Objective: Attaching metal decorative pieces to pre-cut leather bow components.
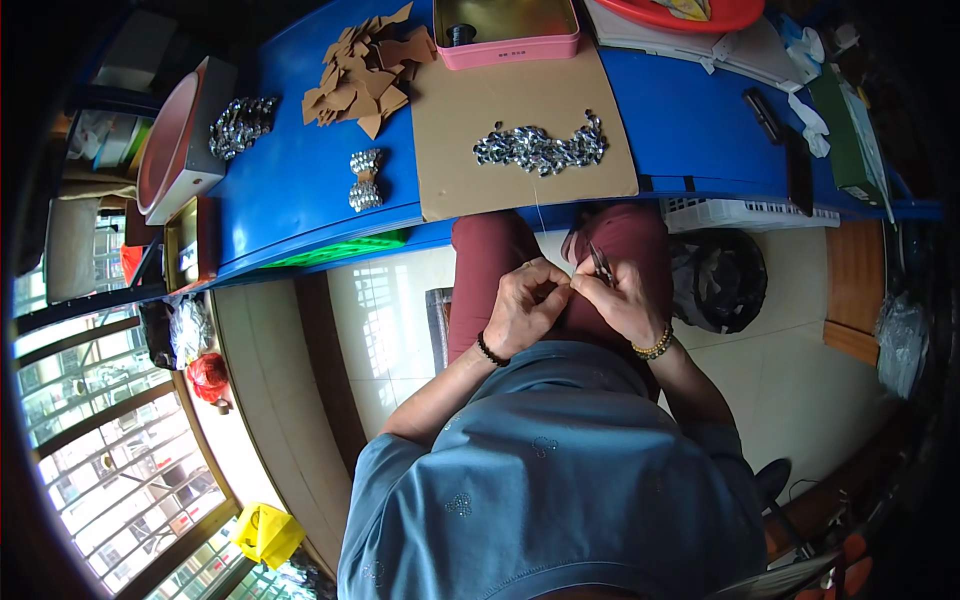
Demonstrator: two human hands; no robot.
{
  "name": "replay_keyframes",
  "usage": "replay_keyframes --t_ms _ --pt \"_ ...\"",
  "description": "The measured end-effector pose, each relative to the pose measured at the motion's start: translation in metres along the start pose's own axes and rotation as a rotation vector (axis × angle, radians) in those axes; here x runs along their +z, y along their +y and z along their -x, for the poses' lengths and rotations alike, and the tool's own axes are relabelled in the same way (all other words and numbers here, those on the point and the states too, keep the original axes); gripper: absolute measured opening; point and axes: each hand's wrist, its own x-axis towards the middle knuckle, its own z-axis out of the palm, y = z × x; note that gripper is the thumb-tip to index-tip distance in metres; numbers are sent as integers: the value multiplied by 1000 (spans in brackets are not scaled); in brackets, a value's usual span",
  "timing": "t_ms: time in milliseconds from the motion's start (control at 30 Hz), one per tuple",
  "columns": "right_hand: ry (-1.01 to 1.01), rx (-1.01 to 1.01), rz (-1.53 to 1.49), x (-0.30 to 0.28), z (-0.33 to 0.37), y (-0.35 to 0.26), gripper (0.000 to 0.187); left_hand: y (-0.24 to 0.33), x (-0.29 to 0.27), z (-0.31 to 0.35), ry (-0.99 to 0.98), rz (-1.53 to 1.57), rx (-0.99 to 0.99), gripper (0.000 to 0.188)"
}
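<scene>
Above my lap, my left hand [524, 308] and my right hand [622, 305] meet with their fingertips nearly touching. My left fingers pinch a thin pale thread [540, 212], which runs up over the table edge toward a heap of silvery faceted beads [540, 150]. A small dark metal tool, like snips or pliers [600, 262], is held in my right hand and points away from me; my right thumb and finger are also closed beside the thread's end. What lies between the fingertips is too small to make out. The beads rest on a flat cardboard sheet [450, 190].
On the blue table [300, 170] are cut cardboard pieces [360, 75], a card wound with beads [366, 180], a coil of bead strands [242, 126] and a pink tin [515, 52] holding a dark spool. A black bag [722, 285] stands on the floor at right.
</scene>
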Motion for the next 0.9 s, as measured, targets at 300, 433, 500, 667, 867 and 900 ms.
replay_keyframes --t_ms 300,433,500,667,867,900 --pt "-7 18 20 0 0 7 11 3 2 0 32 -107 32 7" --pt "-2 26 1 0 0 11 11 1 2 0 37 -137 50 7" --pt "3 23 1 0 0 11 11 2 2 -1 44 -171 83 8" --pt "7 24 18 0 0 12 12 -1 3 -1 75 -242 168 9" --pt "1 18 25 0 0 16 12 0 5 -1 89 -275 181 9" --pt "-3 19 22 0 0 16 12 0 6 -2 97 -269 174 9"
